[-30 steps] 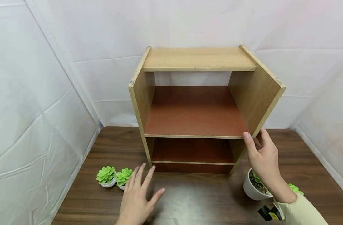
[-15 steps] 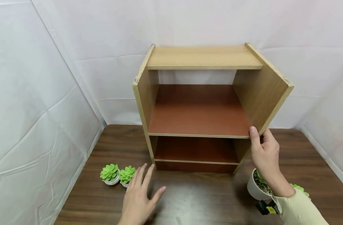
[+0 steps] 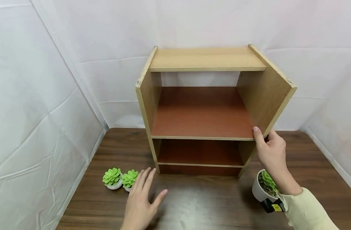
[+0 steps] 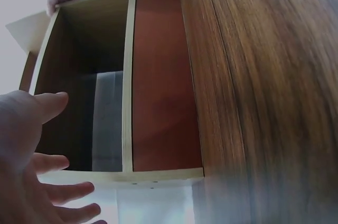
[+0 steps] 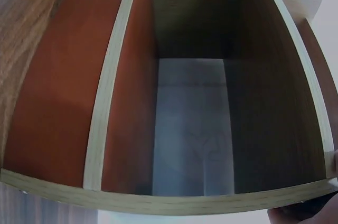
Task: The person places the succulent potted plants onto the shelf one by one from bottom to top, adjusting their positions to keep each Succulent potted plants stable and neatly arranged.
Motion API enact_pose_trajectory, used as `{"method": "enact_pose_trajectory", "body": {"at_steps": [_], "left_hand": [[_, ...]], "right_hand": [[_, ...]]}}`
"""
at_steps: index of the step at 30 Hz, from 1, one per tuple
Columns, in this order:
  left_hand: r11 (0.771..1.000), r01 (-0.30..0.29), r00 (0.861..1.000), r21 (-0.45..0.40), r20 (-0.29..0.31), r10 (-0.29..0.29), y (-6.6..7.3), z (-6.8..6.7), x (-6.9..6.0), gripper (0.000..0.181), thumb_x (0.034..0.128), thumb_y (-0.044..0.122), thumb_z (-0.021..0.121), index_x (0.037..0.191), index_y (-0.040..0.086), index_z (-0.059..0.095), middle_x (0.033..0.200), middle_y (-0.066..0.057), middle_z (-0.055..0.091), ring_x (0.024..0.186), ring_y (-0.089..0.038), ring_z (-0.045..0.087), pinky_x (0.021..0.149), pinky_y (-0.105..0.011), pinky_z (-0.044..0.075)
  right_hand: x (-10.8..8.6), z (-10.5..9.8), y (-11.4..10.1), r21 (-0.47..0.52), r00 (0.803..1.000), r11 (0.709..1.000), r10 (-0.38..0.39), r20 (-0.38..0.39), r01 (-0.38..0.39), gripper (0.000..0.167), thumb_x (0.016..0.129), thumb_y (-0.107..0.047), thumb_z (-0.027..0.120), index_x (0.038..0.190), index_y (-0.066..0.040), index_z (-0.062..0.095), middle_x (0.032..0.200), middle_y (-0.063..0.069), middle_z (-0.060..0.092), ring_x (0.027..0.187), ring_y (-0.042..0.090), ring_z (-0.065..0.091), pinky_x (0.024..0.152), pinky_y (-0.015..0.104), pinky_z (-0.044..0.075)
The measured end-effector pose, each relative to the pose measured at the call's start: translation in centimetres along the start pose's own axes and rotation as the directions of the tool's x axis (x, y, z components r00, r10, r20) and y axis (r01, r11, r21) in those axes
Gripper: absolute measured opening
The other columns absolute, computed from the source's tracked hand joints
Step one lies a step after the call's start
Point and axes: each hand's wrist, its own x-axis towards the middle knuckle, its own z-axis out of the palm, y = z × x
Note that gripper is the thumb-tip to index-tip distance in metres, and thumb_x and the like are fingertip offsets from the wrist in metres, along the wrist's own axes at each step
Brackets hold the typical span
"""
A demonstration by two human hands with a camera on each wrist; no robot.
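Note:
A small light-wood bookshelf [image 3: 207, 59] with reddish-brown shelf boards [image 3: 204, 115] stands on the dark table. At its right side panel [image 3: 267, 95], my right hand [image 3: 271, 153] grips the front edge, thumb inside by the middle board and fingers round the outer face. Only a bit of that hand [image 5: 319, 216] shows at the lower right of the right wrist view. My left hand [image 3: 141, 199] is spread with fingers apart, in front of the shelf's lower left corner, and holds nothing. The left wrist view shows its thumb and fingers [image 4: 68, 192] beside the shelf opening.
Two small green succulents, one outer [image 3: 112, 177] and one inner [image 3: 130, 178], stand left of the shelf near my left hand. A white pot [image 3: 260, 190] with a green plant sits under my right forearm. White cloth walls [image 3: 204, 25] surround the wooden table [image 3: 198, 204].
The head view shifted slightly. The shelf's right side moved a little to the right, then back left, in my right hand's grip. The left hand stayed nearly still.

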Motion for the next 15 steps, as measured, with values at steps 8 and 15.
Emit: {"method": "enact_pose_trajectory", "body": {"at_steps": [8, 15], "left_hand": [[0.978, 0.036, 0.954, -0.203, -0.285, -0.094, -1.8, -1.8, -0.1, 0.068, 0.0762, 0.003, 0.082, 0.138, 0.007, 0.055, 0.136, -0.011, 0.056, 0.136, -0.036, 0.035, 0.101, -0.063, 0.032], [0.928, 0.267, 0.903, -0.259, -0.270, -0.335, -2.9, -2.7, -0.4, 0.072, 0.0814, 0.002, 0.079, 0.145, 0.013, 0.048, 0.144, -0.014, 0.046, 0.135, -0.036, 0.037, 0.099, -0.062, 0.034]], "right_hand": [[0.1, -0.2, -0.1, -0.033, 0.999, 0.999, 0.011, 0.038, -0.009, 0.035, 0.098, -0.035, 0.059, 0.093, -0.001, 0.068, 0.068, 0.012, 0.062, 0.056, 0.009, 0.050, 0.046, 0.023, 0.035], [0.0, 0.0, -0.1, -0.011, 1.000, 1.000, 0.020, 0.003, -0.020, 0.033, 0.098, -0.031, 0.059, 0.091, -0.001, 0.067, 0.065, 0.008, 0.060, 0.058, 0.010, 0.049, 0.050, 0.022, 0.035]]}}
